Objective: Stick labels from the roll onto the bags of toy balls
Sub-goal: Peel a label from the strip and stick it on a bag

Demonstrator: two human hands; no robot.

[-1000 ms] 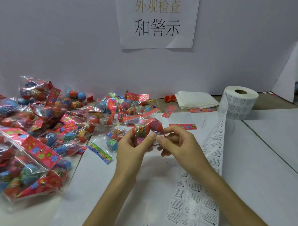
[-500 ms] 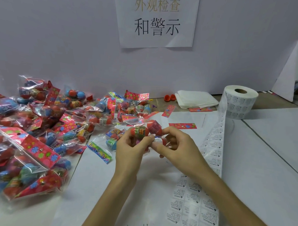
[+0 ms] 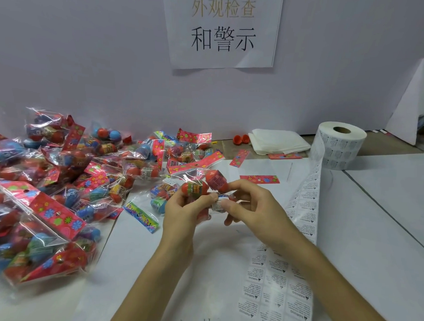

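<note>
I hold a clear bag of toy balls [image 3: 200, 184] above the middle of the table, with red balls showing through the plastic. My left hand [image 3: 185, 210] grips the bag from the left, thumb on top. My right hand [image 3: 250, 205] pinches a small white label [image 3: 218, 204] against the bag's lower right side. The label roll [image 3: 339, 145] stands at the back right. Its strip of labels [image 3: 289, 266] runs down the table under my right forearm.
A big heap of bagged toy balls [image 3: 61, 179] fills the left side. Loose red header cards [image 3: 259, 178] lie behind my hands. A stack of white sheets [image 3: 279, 141] and two red ball halves [image 3: 240, 138] sit by the back wall.
The bag has turned a little in my hands and sits slightly lower. My right fingers have shifted on the label against the bag.
</note>
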